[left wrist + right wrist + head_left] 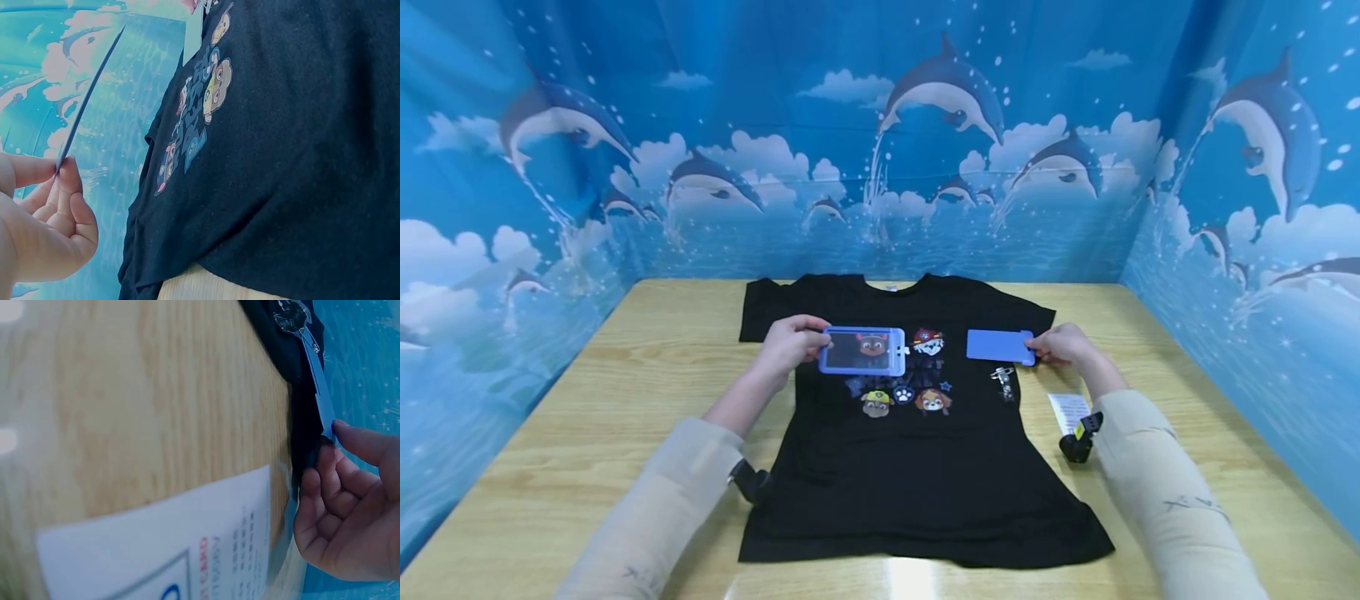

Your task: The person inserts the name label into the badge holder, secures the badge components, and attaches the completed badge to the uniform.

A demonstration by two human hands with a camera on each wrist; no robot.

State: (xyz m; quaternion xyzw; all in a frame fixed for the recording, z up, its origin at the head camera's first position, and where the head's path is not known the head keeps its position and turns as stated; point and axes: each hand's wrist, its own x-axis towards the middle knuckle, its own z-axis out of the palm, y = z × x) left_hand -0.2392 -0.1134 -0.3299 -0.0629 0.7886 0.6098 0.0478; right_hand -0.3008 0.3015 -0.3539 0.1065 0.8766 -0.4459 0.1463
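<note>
My left hand pinches the left end of a blue-framed badge holder with a see-through window, above the print of a black T-shirt. A printed dog face shows through the window. In the left wrist view the badge holder is seen edge-on between thumb and fingers. At the shirt's right, my right hand pinches the right end of a flat blue panel. The right wrist view shows this panel as a thin strip. A shiny metal clip lies on the shirt just below it.
A white printed paper lies on the wooden table right of the shirt, partly behind the right wrist camera. Blue dolphin curtains stand at the back and both sides.
</note>
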